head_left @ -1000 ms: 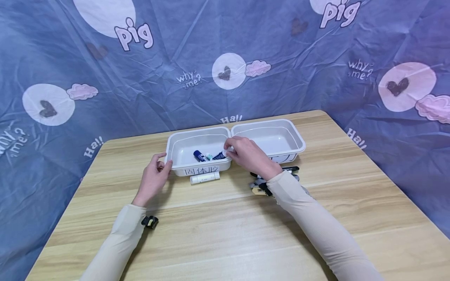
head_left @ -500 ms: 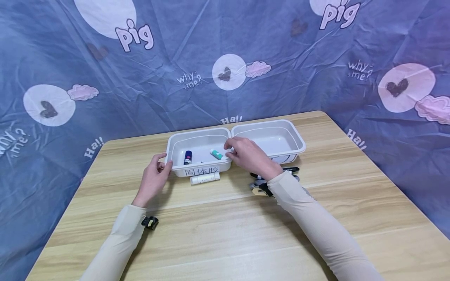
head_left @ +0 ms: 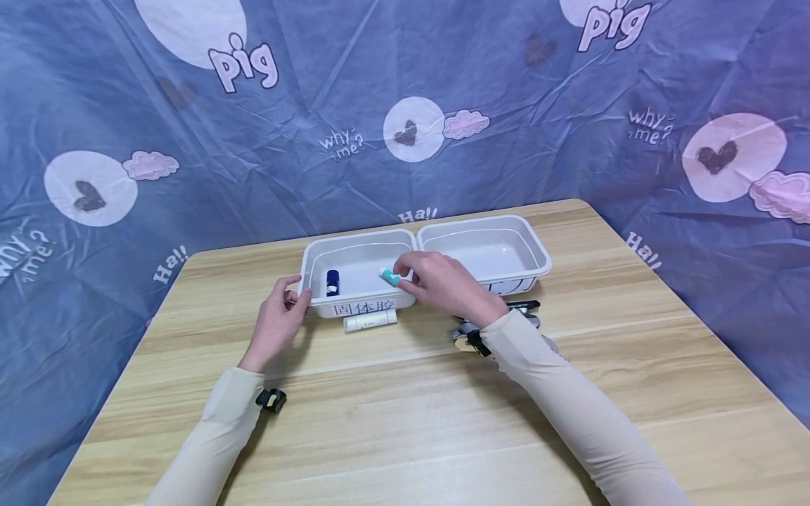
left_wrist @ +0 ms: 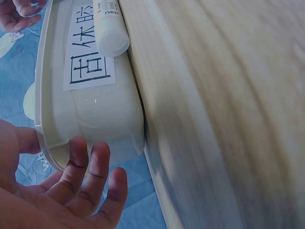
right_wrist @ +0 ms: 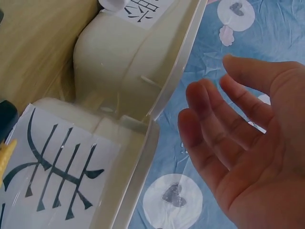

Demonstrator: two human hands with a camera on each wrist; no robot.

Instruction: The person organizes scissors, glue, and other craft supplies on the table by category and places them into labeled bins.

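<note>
A white plastic bin with a Chinese-character label (head_left: 373,239) stands at the back of the table. My left hand (head_left: 278,316) holds its left front corner, thumb at the rim and fingers against the outer wall, as the left wrist view shows. Inside lie a dark blue glue stick (head_left: 332,283) at the left and a teal glue stick (head_left: 389,276) at the right. Above the bin's right end hovers my right hand (head_left: 443,281), its fingers loosely bent and holding nothing. A white glue stick (head_left: 370,321) lies on the table against the bin's front.
A second white bin (head_left: 528,235) adjoins the first on the right, with its own label. In front of it, partly covered by my right forearm, lie a black pen (head_left: 524,305) and a cluster of grey, black and yellowish tools (head_left: 467,339). Behind the table hangs a blue printed cloth (head_left: 285,176).
A dark blue stick with a white end left my right hand and dropped from sight in the bin. The visible blue stick shifted left. My right hand moved slightly left; my left hand stayed.
</note>
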